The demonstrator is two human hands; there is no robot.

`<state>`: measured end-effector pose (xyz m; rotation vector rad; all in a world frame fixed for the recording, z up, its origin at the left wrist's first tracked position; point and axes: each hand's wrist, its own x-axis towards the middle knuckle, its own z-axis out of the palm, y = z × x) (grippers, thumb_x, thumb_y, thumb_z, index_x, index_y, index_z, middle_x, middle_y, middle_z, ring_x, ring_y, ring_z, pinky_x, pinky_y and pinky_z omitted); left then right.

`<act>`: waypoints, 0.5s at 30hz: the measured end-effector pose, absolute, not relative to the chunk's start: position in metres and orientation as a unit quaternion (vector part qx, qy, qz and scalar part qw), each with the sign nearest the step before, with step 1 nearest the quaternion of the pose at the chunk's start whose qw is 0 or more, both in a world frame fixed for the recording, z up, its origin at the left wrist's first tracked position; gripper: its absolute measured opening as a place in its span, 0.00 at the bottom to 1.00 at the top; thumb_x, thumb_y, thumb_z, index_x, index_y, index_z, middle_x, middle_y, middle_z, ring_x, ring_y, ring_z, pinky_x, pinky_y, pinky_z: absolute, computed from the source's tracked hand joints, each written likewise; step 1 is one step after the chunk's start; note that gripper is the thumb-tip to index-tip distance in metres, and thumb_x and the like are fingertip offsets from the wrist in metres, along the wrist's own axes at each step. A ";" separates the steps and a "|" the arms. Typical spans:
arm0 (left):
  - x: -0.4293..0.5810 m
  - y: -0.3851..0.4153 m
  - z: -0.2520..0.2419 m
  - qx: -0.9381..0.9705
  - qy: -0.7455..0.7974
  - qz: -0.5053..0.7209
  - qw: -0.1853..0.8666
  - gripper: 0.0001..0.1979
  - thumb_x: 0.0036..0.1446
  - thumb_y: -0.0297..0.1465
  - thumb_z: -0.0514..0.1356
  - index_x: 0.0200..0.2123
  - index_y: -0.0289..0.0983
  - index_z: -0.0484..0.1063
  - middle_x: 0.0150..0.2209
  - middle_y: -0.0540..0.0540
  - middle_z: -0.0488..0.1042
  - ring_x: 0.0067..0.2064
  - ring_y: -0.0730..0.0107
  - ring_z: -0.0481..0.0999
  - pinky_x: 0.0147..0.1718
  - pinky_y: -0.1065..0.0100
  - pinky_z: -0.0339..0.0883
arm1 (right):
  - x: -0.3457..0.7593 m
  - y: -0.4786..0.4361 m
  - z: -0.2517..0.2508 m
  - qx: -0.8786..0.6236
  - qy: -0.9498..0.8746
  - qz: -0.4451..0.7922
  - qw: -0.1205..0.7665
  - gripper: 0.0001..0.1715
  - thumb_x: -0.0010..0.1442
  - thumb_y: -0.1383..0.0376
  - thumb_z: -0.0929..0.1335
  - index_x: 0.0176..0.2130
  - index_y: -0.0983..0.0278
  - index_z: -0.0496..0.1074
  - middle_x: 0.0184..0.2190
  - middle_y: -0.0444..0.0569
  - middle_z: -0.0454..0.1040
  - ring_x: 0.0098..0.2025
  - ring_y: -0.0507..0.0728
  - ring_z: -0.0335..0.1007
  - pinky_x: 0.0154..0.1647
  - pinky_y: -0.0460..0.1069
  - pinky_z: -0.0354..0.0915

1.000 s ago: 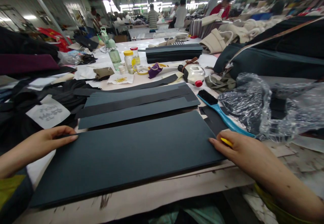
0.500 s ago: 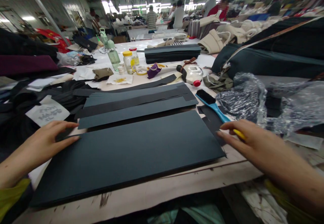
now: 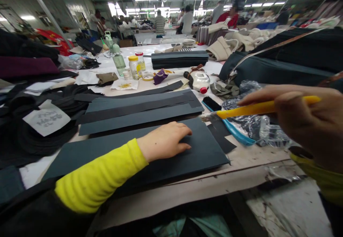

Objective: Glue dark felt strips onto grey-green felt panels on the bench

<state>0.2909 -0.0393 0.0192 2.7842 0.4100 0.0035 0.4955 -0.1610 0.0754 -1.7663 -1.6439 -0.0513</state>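
Observation:
My right hand [image 3: 302,122] grips a yellow-handled brush [image 3: 249,107] whose whitish bristles point left, above the far right corner of a dark blue-green panel stack [image 3: 206,142]. My left hand [image 3: 167,140], its yellow cuff showing, is over that stack's right half with the thumb and fingers apart and nothing held. Whether its fingertips press on the top panel, I cannot tell. Just behind lie more blue-green panels [image 3: 107,128], fanned out, with black strips [image 3: 134,109] across them.
A blue-handled bristle brush [image 3: 235,131] lies to the right, by crumpled clear plastic [image 3: 246,117]. Behind the panels are a white bottle with a red cap [image 3: 198,81], a yellow-lidded jar [image 3: 135,67] and a purple cloth [image 3: 160,76]. Black material [image 3: 53,147] is heaped at left.
My left hand has moved right, from the stack's left end to over its right half. My right hand has risen and now shows the yellow brush stretched leftward.

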 end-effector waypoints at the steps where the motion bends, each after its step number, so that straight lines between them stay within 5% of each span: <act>1: 0.298 -0.039 0.017 0.978 0.137 0.005 0.160 0.16 0.56 0.34 0.58 0.47 0.34 0.66 0.49 0.42 0.70 0.50 0.63 0.68 0.52 0.64 0.61 | 0.496 -0.155 0.074 -0.661 -0.659 -0.008 0.357 0.39 0.59 0.39 0.54 0.34 0.66 0.74 0.30 0.50 0.72 0.30 0.51 0.67 0.29 0.48 0.59; 8: 0.312 -0.033 0.003 0.978 0.129 -0.015 0.162 0.22 0.52 0.40 0.62 0.46 0.32 0.66 0.49 0.39 0.69 0.50 0.57 0.67 0.51 0.59 0.61 | 0.515 -0.136 0.063 -0.589 -0.773 0.058 0.230 0.33 0.56 0.39 0.58 0.38 0.61 0.76 0.32 0.47 0.75 0.31 0.52 0.69 0.32 0.46 0.61; 15: 0.310 -0.032 -0.002 0.977 0.132 -0.009 0.169 0.22 0.51 0.40 0.62 0.46 0.33 0.65 0.51 0.40 0.68 0.51 0.57 0.65 0.50 0.60 0.61 | 0.518 -0.147 0.046 -0.691 -0.645 0.208 0.251 0.34 0.48 0.38 0.65 0.37 0.62 0.75 0.28 0.48 0.74 0.25 0.52 0.67 0.24 0.44 0.62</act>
